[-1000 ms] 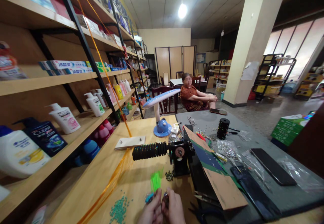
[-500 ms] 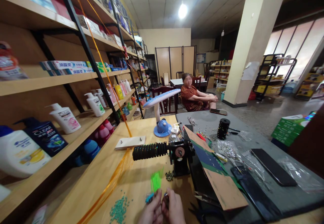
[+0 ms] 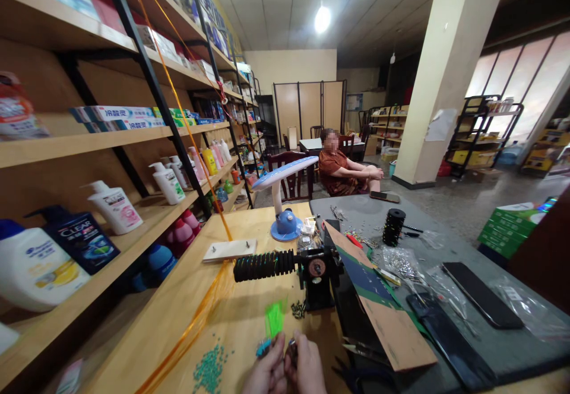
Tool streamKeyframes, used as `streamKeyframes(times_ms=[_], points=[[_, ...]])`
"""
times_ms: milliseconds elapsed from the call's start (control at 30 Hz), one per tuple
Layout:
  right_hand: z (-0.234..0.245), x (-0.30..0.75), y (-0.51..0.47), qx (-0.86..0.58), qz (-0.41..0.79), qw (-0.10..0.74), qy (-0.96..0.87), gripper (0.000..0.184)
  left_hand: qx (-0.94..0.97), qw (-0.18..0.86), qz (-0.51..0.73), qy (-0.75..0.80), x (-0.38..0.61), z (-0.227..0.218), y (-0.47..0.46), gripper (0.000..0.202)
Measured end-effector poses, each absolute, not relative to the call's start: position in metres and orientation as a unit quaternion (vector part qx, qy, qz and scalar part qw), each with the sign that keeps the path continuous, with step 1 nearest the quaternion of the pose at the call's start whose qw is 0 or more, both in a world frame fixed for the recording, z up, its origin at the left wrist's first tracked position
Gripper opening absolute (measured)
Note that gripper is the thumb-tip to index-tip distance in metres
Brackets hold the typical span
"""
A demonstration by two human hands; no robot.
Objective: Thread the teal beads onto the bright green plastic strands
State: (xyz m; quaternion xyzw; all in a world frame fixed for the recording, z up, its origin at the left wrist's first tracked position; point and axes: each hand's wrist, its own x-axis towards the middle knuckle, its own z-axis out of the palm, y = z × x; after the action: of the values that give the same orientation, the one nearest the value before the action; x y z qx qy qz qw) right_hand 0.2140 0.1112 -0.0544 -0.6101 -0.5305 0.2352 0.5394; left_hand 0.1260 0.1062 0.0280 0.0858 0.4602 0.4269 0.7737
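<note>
Both my hands meet at the bottom edge of the view over a wooden table (image 3: 187, 299). My left hand (image 3: 266, 372) pinches a small blue piece with a bright green tuft (image 3: 273, 318) standing up from it. My right hand (image 3: 307, 368) is closed beside it on a small dark item I cannot make out. A heap of teal beads (image 3: 209, 369) lies just left of my hands. Ahead stands a black hand-crank winder (image 3: 314, 274) with a dark ribbed spool (image 3: 262, 264) pointing left.
Orange strands (image 3: 196, 145) slant from the shelves down to the table. Shelves of bottles (image 3: 111, 207) line the left. A blue desk lamp (image 3: 284, 204), cardboard sheet (image 3: 378, 299), black spool (image 3: 392, 226), phones and plastic bags lie on the grey table. A person (image 3: 345, 171) sits behind.
</note>
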Motion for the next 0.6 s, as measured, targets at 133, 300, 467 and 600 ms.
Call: streamKeyframes(times_ms=[133,300,467,600], points=[[-0.05,0.219,0.109,-0.601,0.267,0.536,-0.53,0.057,0.069,0.775,0.415,0.472,0.127,0.033,0.106,0.035],[-0.056,0.223,0.11,-0.605,0.315,0.528,-0.506,0.065,0.077,0.775,0.409,0.475,0.128,0.037,0.105,0.038],[-0.048,0.215,0.113,-0.594,0.411,0.533,-0.44,0.079,0.09,0.783,0.398,0.47,0.126,0.031,0.106,0.039],[-0.028,0.218,0.11,-0.569,0.5,0.511,-0.406,0.081,0.086,0.806,0.379,0.447,0.123,0.031,0.11,0.047]])
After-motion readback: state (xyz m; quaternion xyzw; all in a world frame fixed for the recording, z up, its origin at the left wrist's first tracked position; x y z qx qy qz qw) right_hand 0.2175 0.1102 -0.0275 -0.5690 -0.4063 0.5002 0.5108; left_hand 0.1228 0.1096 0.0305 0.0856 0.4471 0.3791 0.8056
